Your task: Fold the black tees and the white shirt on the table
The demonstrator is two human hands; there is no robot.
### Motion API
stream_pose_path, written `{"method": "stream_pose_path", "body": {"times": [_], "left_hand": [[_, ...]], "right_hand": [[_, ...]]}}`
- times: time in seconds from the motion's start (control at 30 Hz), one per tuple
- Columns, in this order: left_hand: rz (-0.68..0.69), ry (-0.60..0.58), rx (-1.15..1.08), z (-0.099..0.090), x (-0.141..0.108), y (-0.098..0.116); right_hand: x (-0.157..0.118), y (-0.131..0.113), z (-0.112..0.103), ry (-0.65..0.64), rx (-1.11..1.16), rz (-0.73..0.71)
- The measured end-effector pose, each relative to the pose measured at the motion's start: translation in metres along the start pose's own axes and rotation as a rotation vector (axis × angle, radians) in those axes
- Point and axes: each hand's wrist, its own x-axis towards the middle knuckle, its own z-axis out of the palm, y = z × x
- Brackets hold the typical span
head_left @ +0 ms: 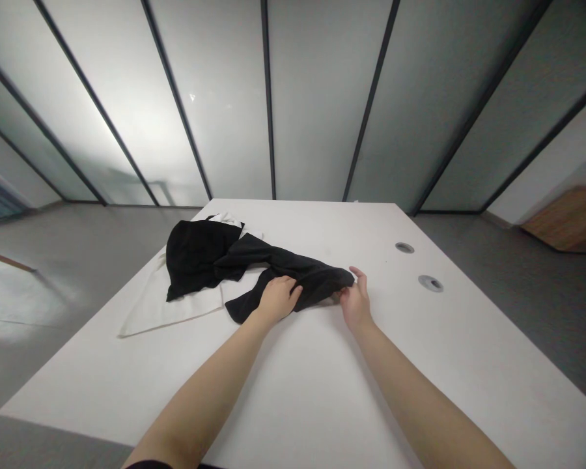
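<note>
Where hands (pixel 356 305) touch cloth (pixel 317 270), tbl edges (pixel 493 305) far.

Left fingers (pixel 287 281) and right fingers (pixel 361 277) touch black fabric (pixel 317 275) on the white table (pixel 297 391).

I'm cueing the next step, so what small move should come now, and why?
Perhaps draw the right hand gently rightward while the left hand steadies the black cloth: creases run along it, the right hand is at its right end, and the left hand rests on top of it.
</note>
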Motion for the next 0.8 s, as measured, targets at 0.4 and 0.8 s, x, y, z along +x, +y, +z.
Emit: {"method": "stream_pose_path", "body": {"times": [0.4,0.8], "left_hand": [[-0.164,0.19,-0.65,-0.002,0.01,-0.006],[-0.118,-0.086,-0.157,-0.103,0.004,-0.039]], "right_hand": [[-0.011,-0.003,0.006,-0.341,-0.617,-0.416],[0.037,-0.044,-0.041,0.111,-0.541,-0.309]]}}
